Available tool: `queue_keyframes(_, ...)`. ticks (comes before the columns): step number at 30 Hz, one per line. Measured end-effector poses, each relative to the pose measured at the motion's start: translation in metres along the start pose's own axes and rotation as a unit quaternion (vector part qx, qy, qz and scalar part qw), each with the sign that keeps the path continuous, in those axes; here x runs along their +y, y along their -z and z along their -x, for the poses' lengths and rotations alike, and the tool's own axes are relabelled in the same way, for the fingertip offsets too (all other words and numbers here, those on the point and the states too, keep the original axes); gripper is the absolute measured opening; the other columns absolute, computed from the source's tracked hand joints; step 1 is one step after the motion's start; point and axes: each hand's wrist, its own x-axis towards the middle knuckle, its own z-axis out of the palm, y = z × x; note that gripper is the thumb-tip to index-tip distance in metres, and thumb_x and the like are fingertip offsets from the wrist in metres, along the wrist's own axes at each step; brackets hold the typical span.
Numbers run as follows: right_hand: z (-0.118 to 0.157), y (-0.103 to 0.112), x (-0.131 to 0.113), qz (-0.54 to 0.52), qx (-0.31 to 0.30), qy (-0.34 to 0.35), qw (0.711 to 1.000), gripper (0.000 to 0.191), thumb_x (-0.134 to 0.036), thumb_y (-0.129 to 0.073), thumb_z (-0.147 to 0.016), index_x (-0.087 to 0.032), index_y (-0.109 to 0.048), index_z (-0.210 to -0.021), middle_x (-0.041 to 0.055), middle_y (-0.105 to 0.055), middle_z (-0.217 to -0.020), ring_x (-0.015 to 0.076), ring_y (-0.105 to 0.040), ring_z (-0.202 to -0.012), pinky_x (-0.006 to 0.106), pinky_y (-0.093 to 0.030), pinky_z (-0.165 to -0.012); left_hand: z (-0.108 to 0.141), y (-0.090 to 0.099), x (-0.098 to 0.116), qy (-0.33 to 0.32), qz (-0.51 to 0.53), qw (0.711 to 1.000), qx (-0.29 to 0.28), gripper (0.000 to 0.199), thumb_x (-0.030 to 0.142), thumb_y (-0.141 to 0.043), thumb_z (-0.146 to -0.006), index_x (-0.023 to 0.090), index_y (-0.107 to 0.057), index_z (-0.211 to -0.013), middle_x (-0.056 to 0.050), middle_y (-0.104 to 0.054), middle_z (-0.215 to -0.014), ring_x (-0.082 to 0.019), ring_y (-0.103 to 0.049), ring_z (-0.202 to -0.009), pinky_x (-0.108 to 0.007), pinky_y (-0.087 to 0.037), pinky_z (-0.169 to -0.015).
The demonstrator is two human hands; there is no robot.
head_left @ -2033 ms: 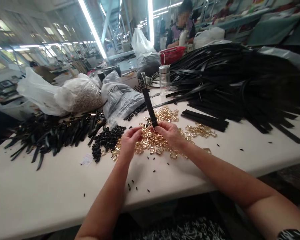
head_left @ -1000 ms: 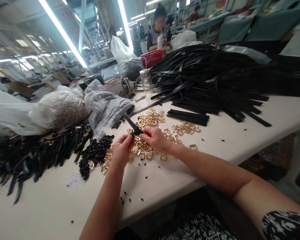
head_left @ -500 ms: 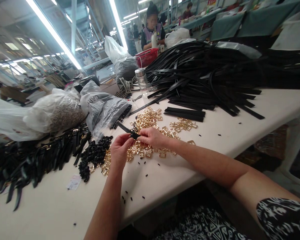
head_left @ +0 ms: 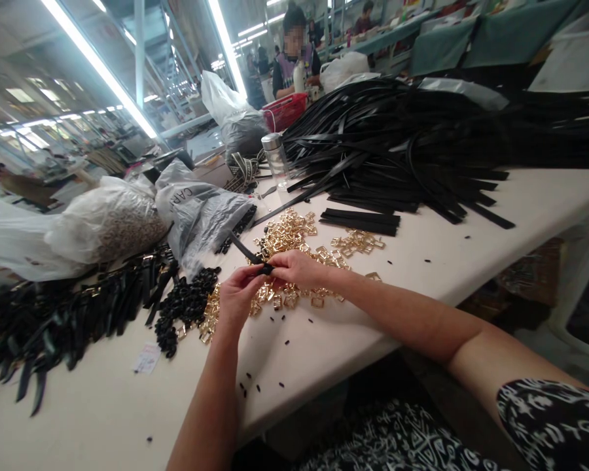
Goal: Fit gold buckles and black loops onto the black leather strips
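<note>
One black strap (head_left: 246, 250), less upright than before, in two hands (head_left: 236, 296) (head_left: 298, 269)

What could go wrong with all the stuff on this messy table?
The small black bits near the table's front edge might get brushed off, as the left forearm is close by. The clear bottle might topple if someone tugs the long black straps beside it. The black strap piece might slip from the fingertips.

A flat black strap (head_left: 244, 247) is pinched between the fingers (head_left: 282, 260), its free length slanting up and away to the left beyond them. Its near end (partly covered, details too small to tell) makes a dark lump between them.
</note>
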Motion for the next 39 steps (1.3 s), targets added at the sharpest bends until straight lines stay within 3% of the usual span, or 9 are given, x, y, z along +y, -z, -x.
queue_keyframes(6, -0.001, -0.002, 0.005, 0.039, 0.003, 0.010, 0.999, 0.016, -0.006, -0.050, -0.077, -0.014, -0.063, -0.080, -0.0006, -0.065, -0.069, 0.0111, -0.065, -0.064, 0.022, -0.051, -0.061, 0.001, -0.006, -0.005, -0.113, -0.158, 0.981, 0.019, 0.017, 0.028, -0.076, -0.068, 0.023, -0.076, -0.085, -0.003, -0.067, -0.083, -0.015, -0.063, -0.074, -0.028, -0.052, -0.070)
queue_keyframes(9, 0.001, -0.002, 0.003, 0.031, -0.015, 0.043, 0.998, 0.012, -0.013, -0.056, -0.079, -0.013, -0.065, -0.086, -0.0002, -0.067, -0.075, 0.0106, -0.063, -0.068, 0.021, -0.049, -0.062, 0.003, -0.008, -0.004, -0.116, -0.185, 0.975, 0.045, 0.018, 0.028, -0.074, -0.070, 0.023, -0.074, -0.088, -0.004, -0.068, -0.087, -0.017, -0.064, -0.077, -0.030, -0.053, -0.072)
queue_keyframes(12, 0.002, -0.001, 0.001, 0.022, 0.028, 0.037, 0.999, 0.016, -0.026, -0.061, -0.081, -0.012, -0.065, -0.088, 0.0001, -0.066, -0.073, 0.0102, -0.061, -0.065, 0.020, -0.047, -0.058, 0.006, -0.011, -0.003, -0.089, -0.141, 0.985, 0.044, 0.026, 0.029, -0.074, -0.070, 0.021, -0.070, -0.095, -0.005, -0.070, -0.090, -0.019, -0.066, -0.081, -0.033, -0.054, -0.076)
queue_keyframes(16, 0.000, 0.000, 0.002, 0.042, 0.079, 0.035, 0.995, 0.016, -0.027, -0.060, -0.083, -0.012, -0.065, -0.082, 0.0011, -0.067, -0.068, 0.0091, -0.060, -0.060, 0.019, -0.045, -0.054, 0.008, -0.012, -0.003, -0.052, -0.037, 0.998, 0.019, 0.026, 0.031, -0.076, -0.068, 0.019, -0.065, -0.089, -0.003, -0.070, -0.083, -0.016, -0.067, -0.075, -0.029, -0.054, -0.074)
queue_keyframes(20, 0.003, 0.002, -0.002, 0.039, 0.085, 0.047, 0.994, 0.013, -0.025, -0.059, -0.083, -0.013, -0.063, -0.080, 0.0002, -0.065, -0.064, 0.0089, -0.059, -0.055, 0.018, -0.043, -0.050, 0.003, -0.008, 0.000, 0.051, 0.039, 0.997, 0.036, 0.031, 0.042, -0.076, -0.068, 0.017, -0.061, -0.078, -0.001, -0.067, -0.070, -0.012, -0.063, -0.059, -0.022, -0.049, -0.056)
queue_keyframes(24, 0.006, -0.001, -0.007, 0.036, 0.055, 0.041, 0.997, 0.009, -0.020, -0.057, -0.082, -0.014, -0.060, -0.076, -0.0027, -0.062, -0.057, 0.0080, -0.057, -0.049, 0.018, -0.043, -0.047, -0.001, -0.004, 0.004, 0.111, 0.144, 0.983, 0.030, 0.040, 0.047, -0.075, -0.066, 0.016, -0.065, -0.088, 0.000, -0.065, -0.070, -0.008, -0.059, -0.053, -0.018, -0.045, -0.049)
queue_keyframes(30, 0.007, -0.006, -0.008, -0.075, 0.002, 0.008, 0.997, 0.010, -0.021, -0.054, -0.082, -0.015, -0.056, -0.073, -0.0044, -0.058, -0.053, 0.0070, -0.055, -0.047, 0.017, -0.046, -0.046, 0.006, -0.003, 0.009, 0.108, 0.163, 0.980, -0.036, 0.037, 0.028, -0.080, -0.061, 0.018, -0.070, -0.095, 0.003, -0.061, -0.063, -0.004, -0.050, -0.049, -0.016, -0.041, -0.046)
queue_keyframes(35, 0.006, -0.005, -0.009, -0.105, -0.013, -0.014, 0.994, 0.012, -0.021, -0.056, -0.080, -0.015, -0.056, -0.070, -0.0038, -0.059, -0.054, 0.0065, -0.055, -0.047, 0.017, -0.046, -0.046, 0.008, -0.008, 0.006, 0.027, 0.075, 0.997, 0.005, 0.036, 0.028, -0.082, -0.061, 0.019, -0.071, -0.094, 0.002, -0.065, -0.067, -0.006, -0.050, -0.050, -0.019, -0.041, -0.048)
queue_keyframes(39, 0.007, -0.005, -0.010, -0.053, 0.009, 0.001, 0.999, 0.010, -0.020, -0.054, -0.081, -0.015, -0.057, -0.073, -0.0040, -0.058, -0.054, 0.0076, -0.056, -0.047, 0.018, -0.045, -0.044, 0.008, -0.008, 0.003, 0.015, 0.058, 0.998, 0.024, 0.035, 0.031, -0.081, -0.063, 0.018, -0.072, -0.094, 0.003, -0.062, -0.062, -0.006, -0.048, -0.048, -0.019, -0.039, -0.047)
